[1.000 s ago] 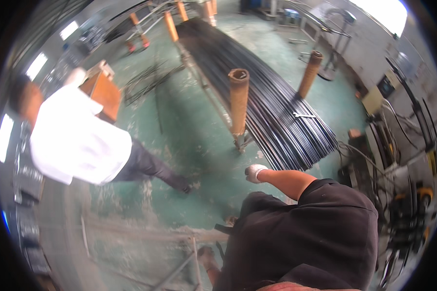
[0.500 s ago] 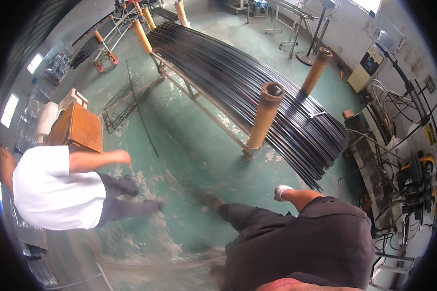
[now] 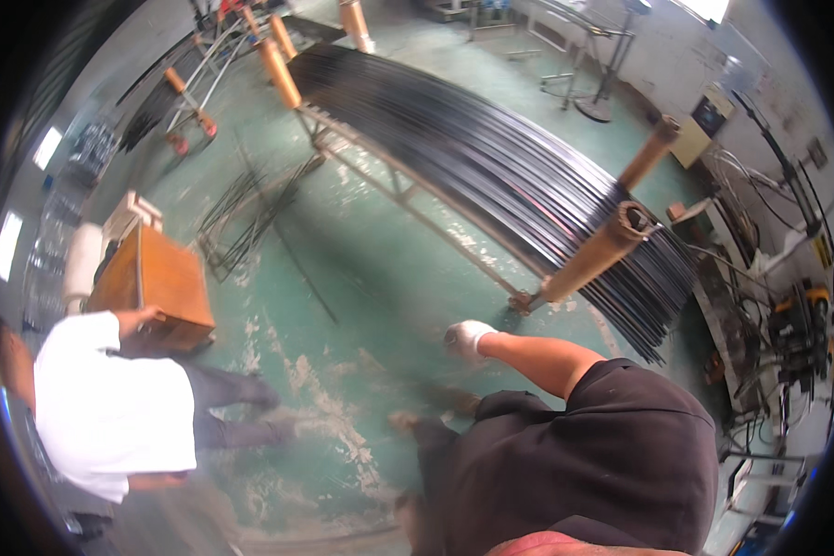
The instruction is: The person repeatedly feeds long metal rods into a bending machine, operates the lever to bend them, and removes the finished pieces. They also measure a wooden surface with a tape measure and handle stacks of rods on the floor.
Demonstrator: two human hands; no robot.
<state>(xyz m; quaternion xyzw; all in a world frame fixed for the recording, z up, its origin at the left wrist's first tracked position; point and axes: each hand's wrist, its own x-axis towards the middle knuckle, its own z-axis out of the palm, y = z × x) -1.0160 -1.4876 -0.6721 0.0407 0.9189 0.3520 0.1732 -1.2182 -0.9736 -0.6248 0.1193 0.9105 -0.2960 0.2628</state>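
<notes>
swung forward: my right hand (image 3: 469,339) | fingers too blurred for me to tell | black rods (image 3: 473,130) lie on the rack (image 3: 400,195); what's left isn't shown

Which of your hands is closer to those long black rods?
Right. The gloved right hand is left of the near end of the long black rods, not touching. The blurred left hand is farther away, low beside the body.

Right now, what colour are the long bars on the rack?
The long bars are mostly black, best seen in the head view.
</notes>
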